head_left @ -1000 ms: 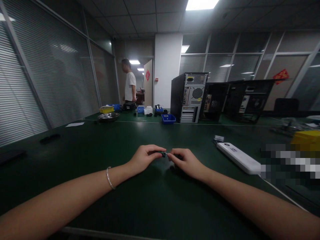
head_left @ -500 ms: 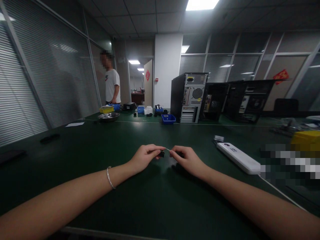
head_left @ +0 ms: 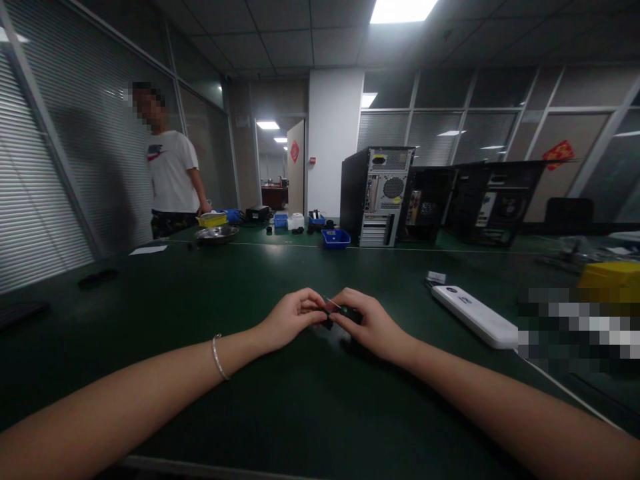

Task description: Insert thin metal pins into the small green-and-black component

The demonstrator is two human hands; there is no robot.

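Observation:
Over the green tabletop, my left hand (head_left: 293, 323) pinches a small black part (head_left: 328, 323) between thumb and fingers. Most of that part is covered by the fingertips, so its kind does not show. Close beside it on the right, my right hand (head_left: 373, 327) is closed around a slim tool (head_left: 352, 313) with a dark body and a thin, light-coloured shaft. The shaft slants up and left toward the left fingertips. Whether it touches the black part I cannot tell. The right thumb is right up against the black part.
A white power-strip-like block (head_left: 477, 317) with a cable lies to the right. Computer cases (head_left: 380, 197) stand at the back, beside a blue tray (head_left: 336, 239). A metal dish (head_left: 217, 234) and yellow bin (head_left: 212, 221) sit far left, near a person (head_left: 173, 173).
My hands have come closer together, and the right one has shifted slightly left. The tool's dark body now shows in the right hand. The person behind has walked left and nearer.

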